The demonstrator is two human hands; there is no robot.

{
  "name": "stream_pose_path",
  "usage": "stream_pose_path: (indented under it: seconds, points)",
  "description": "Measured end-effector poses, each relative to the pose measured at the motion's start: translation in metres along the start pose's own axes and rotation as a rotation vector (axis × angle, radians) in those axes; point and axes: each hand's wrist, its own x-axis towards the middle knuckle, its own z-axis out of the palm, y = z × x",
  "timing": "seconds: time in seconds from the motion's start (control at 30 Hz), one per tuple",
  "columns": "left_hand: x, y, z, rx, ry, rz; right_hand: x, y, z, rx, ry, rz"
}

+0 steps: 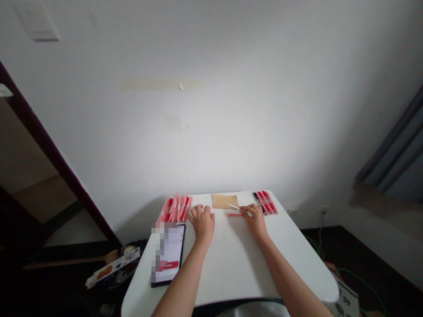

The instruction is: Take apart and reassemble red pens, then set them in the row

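My right hand [256, 220] pinches a slim white pen refill [233, 205], its tip pointing left over a tan piece of paper [220, 201]. Beneath that hand, a pink pen barrel [233, 214] lies on the white table [231, 264], partly covered by the fingers. My left hand [202, 223] rests on the table with fingers bent and apart, holding nothing. Just left of it is a pile of pink and red pens [175, 208]. To the right of my right hand, several red, pink and black pens [267, 202] lie side by side.
A phone [170, 255] with a lit screen lies at the table's left side, beside my left forearm. The table's back edge is close to a pale wall [231, 110]. On the floor at right are green cables [360, 277]; a box [112, 266] is at lower left.
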Motion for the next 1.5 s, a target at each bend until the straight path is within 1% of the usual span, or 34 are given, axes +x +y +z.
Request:
stream_pose_path:
  seconds: [0.23,0.4,0.6,0.8,0.93,1.5]
  points:
    - [0.0,-0.001,0.0,0.058,0.024,-0.037,0.0,0.0,0.0,0.003,-0.005,0.014]
    - [0.0,-0.001,-0.002,0.064,0.042,-0.033,0.0,-0.001,-0.001,0.0,-0.016,0.006]
    - [0.003,0.001,-0.003,-0.039,0.049,-0.028,0.0,0.0,-0.001,-0.019,-0.012,-0.012]
    - [0.005,0.006,-0.002,-0.203,0.012,0.014,0.0,0.004,0.001,-0.02,-0.03,-0.006]
    - [0.004,0.007,-0.001,-0.266,0.028,0.04,0.0,0.005,0.002,-0.023,-0.044,-0.022]
    - [0.003,0.009,-0.003,-0.294,0.023,0.08,-0.002,0.007,0.004,-0.061,-0.056,-0.076]
